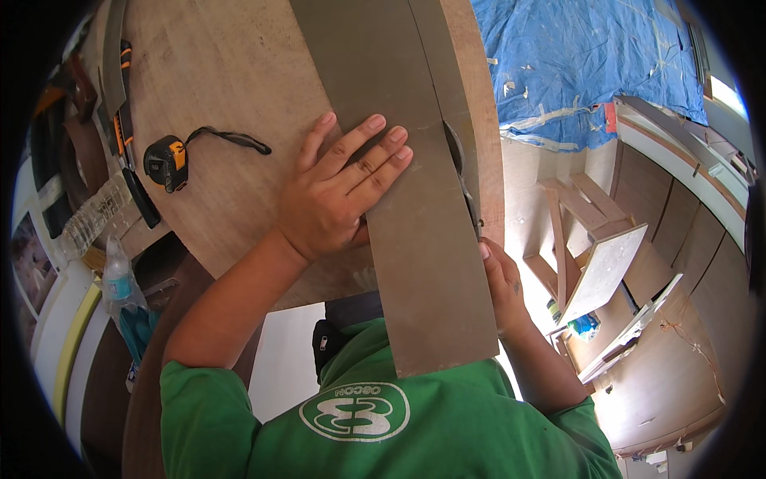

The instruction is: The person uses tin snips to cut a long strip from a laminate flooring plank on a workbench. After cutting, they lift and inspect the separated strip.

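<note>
Directions use a clock face centred on the view, with 12 o'clock pointing away from the person. The near end of the grey-brown sheet (435,311) projects past the edge of the counter (231,64) at 5 o'clock, above the green shirt (263,439); the rest runs over the counter toward 12. Keep this overhang level, since a sagging end would probably twist the cut.

The right hand (504,279), between 3 and 4 o'clock, appears closed around the handle end of the shears (456,152); its fingers and the handles are mostly hidden. The step in hand looks like cutting: keep strokes short and hold the blades square to the sheet.

The left hand (339,188), at 11 o'clock, lays four fingers flat on the sheet, its thumb lost at the left edge; whether that grip pinches cannot be told. Press evenly and keep the fingertips clear of the blades at 1 to 2 o'clock.

The tape measure (166,164) rests apart at 10 o'clock, well off the blade path. Toward 12, steer by the dark line (427,64); whether it is drawn or cut is unclear
</note>
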`<state>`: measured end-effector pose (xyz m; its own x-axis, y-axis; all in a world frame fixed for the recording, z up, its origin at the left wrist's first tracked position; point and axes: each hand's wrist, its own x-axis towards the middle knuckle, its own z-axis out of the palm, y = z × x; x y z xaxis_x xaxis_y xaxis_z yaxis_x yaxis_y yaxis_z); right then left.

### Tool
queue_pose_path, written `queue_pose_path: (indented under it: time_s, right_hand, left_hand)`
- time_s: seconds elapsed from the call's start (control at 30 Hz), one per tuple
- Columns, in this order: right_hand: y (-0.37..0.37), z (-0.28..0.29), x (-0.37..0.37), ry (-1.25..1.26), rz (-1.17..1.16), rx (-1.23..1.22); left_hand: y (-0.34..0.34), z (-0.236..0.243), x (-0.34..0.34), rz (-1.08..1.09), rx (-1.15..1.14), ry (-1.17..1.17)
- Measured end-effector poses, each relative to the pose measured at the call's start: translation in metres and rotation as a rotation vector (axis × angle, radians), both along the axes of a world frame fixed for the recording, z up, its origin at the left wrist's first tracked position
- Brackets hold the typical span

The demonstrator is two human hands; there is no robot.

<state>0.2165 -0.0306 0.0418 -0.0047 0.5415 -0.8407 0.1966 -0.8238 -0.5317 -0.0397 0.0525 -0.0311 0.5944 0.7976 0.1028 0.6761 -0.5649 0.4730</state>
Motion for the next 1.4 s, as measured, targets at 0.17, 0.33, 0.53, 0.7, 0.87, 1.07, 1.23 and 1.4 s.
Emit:
queue_pose_path:
  time_s: [0.17,0.33,0.53,0.7,0.87,1.07,1.23,1.4]
  right_hand:
    - [-0.001,-0.002,0.001,-0.035,0.039,0.0]
    - [0.0,-0.002,0.002,-0.041,0.051,0.005]
    - [0.007,0.0,-0.002,-0.005,0.01,-0.01]
    - [0.002,-0.005,0.003,-0.02,0.047,-0.033]
    - [0.007,0.001,0.0,-0.025,0.047,-0.028]
    - [0.009,-0.002,-0.001,0.005,0.02,-0.008]
    - [0.007,-0.005,0.001,-0.008,0.04,-0.006]
    - [0.008,-0.005,0.0,-0.023,0.053,0.017]
  left_hand:
    - [0.0,-0.001,0.0,-0.001,0.003,0.0]
    - [0.0,-0.002,-0.001,-0.008,0.002,0.011]
    - [0.001,-0.002,-0.002,-0.005,-0.002,-0.007]
    - [0.001,-0.002,-0.003,-0.005,0.001,-0.014]
    - [0.001,-0.002,-0.003,-0.006,-0.011,-0.021]
    - [0.001,-0.003,-0.004,-0.01,-0.012,-0.034]
    - [0.001,-0.002,-0.004,-0.007,-0.022,-0.039]
    - [0.001,-0.003,-0.005,-0.001,-0.025,-0.044]
